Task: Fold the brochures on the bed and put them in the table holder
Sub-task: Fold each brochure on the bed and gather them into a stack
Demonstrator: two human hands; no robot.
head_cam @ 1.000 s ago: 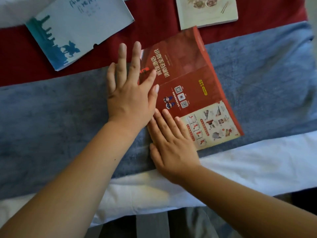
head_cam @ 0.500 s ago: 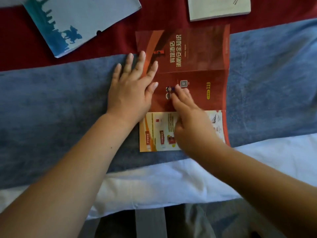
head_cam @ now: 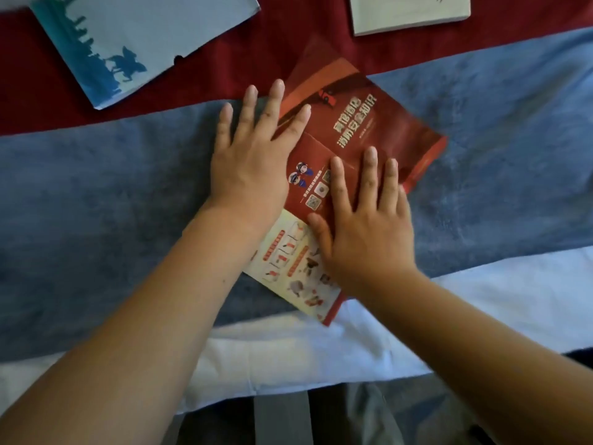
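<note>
Wide-grip left hand (head_cam: 250,162) and right hand (head_cam: 365,229) press brochure (head_cam: 369,123) onto possibly towelling blue blanket (head_cam: 96,203).

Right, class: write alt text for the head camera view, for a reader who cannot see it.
A left hand and a right hand press flat on a red brochure lying askew on a blue blanket. A blue-and-white brochure and a pale booklet lie beyond it on a red band.

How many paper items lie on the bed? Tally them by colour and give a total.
Red brochure: 1
Blue brochure: 1
Cream booklet: 1
Total: 3
</note>
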